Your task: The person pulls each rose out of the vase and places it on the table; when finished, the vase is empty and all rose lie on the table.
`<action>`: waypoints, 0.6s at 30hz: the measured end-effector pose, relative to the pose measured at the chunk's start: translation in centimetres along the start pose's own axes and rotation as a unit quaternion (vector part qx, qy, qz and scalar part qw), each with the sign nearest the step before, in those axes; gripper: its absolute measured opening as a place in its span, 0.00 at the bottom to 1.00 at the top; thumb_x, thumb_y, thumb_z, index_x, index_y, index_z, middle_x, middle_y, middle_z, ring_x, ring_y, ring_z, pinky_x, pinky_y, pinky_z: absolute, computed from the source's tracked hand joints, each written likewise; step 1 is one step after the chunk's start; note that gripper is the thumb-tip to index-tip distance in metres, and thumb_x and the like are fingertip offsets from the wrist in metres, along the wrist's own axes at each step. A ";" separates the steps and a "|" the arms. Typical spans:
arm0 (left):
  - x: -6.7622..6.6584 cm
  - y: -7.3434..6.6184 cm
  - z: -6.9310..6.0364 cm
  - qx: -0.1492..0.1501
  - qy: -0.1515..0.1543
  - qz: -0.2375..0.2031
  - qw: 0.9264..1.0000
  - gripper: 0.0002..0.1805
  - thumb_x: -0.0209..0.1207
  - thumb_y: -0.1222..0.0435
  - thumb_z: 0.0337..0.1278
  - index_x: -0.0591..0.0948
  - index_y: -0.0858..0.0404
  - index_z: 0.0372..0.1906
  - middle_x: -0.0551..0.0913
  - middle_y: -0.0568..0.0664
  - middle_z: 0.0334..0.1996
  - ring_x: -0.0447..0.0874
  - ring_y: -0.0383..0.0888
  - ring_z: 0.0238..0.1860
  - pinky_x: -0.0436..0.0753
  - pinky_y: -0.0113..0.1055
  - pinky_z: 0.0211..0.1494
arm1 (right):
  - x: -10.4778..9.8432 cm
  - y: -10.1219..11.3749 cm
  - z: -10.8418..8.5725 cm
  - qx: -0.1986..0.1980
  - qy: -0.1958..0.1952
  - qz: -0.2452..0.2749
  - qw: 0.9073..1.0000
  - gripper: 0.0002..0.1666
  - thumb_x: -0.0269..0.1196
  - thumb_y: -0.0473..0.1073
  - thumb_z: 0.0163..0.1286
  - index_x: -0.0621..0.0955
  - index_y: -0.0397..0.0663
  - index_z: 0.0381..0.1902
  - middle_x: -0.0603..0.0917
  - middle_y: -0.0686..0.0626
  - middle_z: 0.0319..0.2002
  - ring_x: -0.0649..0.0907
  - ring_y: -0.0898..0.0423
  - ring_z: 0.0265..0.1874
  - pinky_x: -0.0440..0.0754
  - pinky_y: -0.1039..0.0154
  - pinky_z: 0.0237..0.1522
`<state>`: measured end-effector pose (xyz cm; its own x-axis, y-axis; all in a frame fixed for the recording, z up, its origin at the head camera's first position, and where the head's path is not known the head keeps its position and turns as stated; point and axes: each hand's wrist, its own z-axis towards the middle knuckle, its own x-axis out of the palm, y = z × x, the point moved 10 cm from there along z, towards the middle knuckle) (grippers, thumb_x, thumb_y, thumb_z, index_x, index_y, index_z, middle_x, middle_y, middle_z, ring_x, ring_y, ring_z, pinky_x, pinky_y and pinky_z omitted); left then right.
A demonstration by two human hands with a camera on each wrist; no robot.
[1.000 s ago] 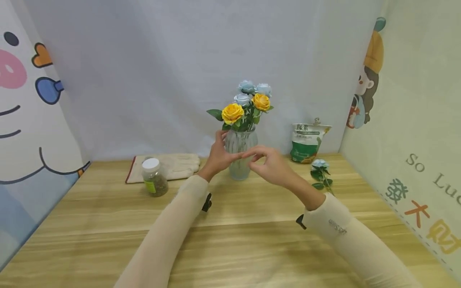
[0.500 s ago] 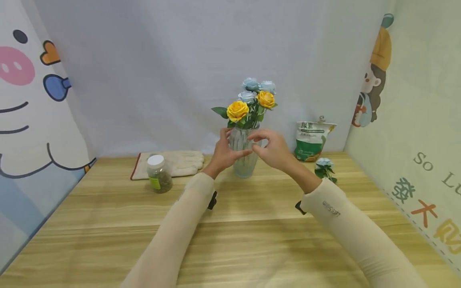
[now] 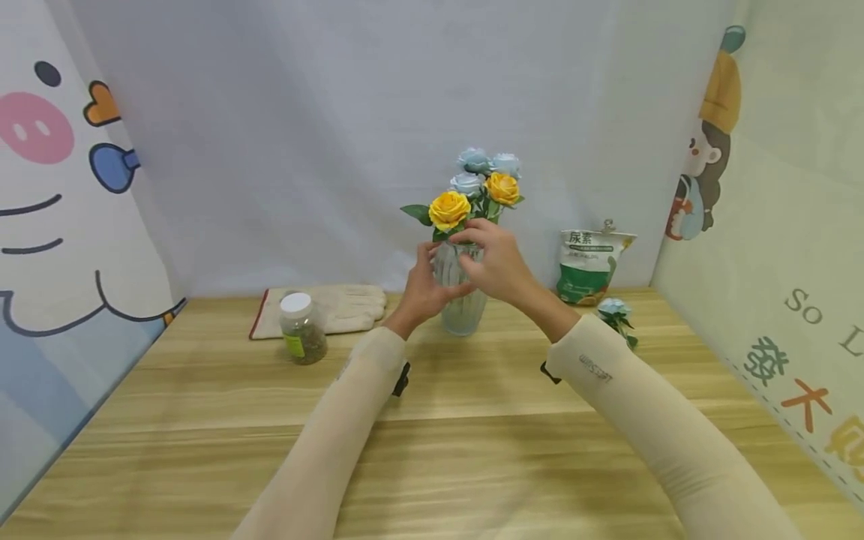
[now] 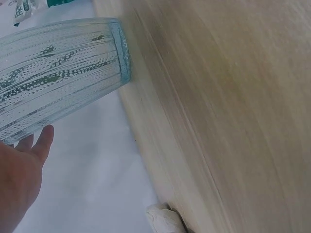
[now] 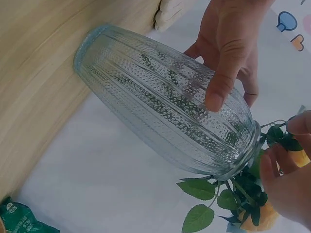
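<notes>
The ribbed glass vase [image 3: 462, 311] stands upright, holding yellow roses [image 3: 449, 211] and light-blue roses [image 3: 466, 184]. My left hand [image 3: 424, 289] grips its left side; in the right wrist view the thumb of that left hand [image 5: 228, 63] lies across the glass [image 5: 165, 102], other fingers behind. My right hand [image 3: 498, 262] is at the vase's mouth, forefinger by the leaves under the front yellow rose, thumb apart and lower. The right wrist view shows its fingers [image 5: 270, 170] bent around the leafy stems [image 5: 276, 136] just above the rim; no firm pinch shows.
A white-lidded jar [image 3: 303, 330] stands left, in front of a pale glove [image 3: 351, 306]. At right are a clipped green-and-white bag [image 3: 586, 274] and a loose blue rose [image 3: 613, 307] lying on the wooden table [image 3: 472, 465]. A pale curtain hangs behind.
My right hand has risen from the front of the vase to its mouth, and its thumb and forefinger have spread. My left hand stays on the vase. The view has shifted slightly.
</notes>
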<state>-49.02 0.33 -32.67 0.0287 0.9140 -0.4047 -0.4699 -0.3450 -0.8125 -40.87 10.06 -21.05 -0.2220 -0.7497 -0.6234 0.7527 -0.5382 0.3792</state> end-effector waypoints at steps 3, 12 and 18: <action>0.0 0.0 0.0 0.001 -0.002 0.001 1.000 0.51 0.75 0.50 0.47 0.55 0.58 0.69 0.61 0.63 0.72 0.64 0.59 0.70 0.69 0.54 0.67 | 0.6 0.0 0.5 0.000 0.012 -0.014 1.000 0.15 0.60 0.28 0.61 0.85 0.32 0.46 0.82 0.37 0.51 0.81 0.43 0.51 0.80 0.48 0.49; 0.1 -0.5 -0.1 0.003 -0.003 0.009 1.000 0.50 0.75 0.51 0.47 0.55 0.57 0.68 0.63 0.58 0.72 0.63 0.57 0.71 0.68 0.53 0.68 | 1.7 -0.9 1.3 0.021 0.051 -0.048 0.997 0.18 0.60 0.29 0.62 0.84 0.32 0.51 0.83 0.37 0.49 0.80 0.45 0.40 0.79 0.51 0.40; 0.0 -0.5 -0.1 0.011 -0.001 0.004 1.000 0.49 0.75 0.53 0.48 0.55 0.56 0.68 0.63 0.61 0.71 0.65 0.58 0.70 0.69 0.54 0.67 | 2.2 -1.7 1.6 0.040 0.078 -0.055 0.995 0.20 0.61 0.30 0.63 0.82 0.34 0.54 0.84 0.38 0.51 0.81 0.44 0.49 0.79 0.48 0.49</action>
<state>-48.71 0.49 -32.33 0.0223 0.9115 -0.4107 -0.4888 -0.3484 -0.7998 -43.60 8.72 -22.01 -0.1963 -0.6191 -0.7604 0.6757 -0.6474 0.3526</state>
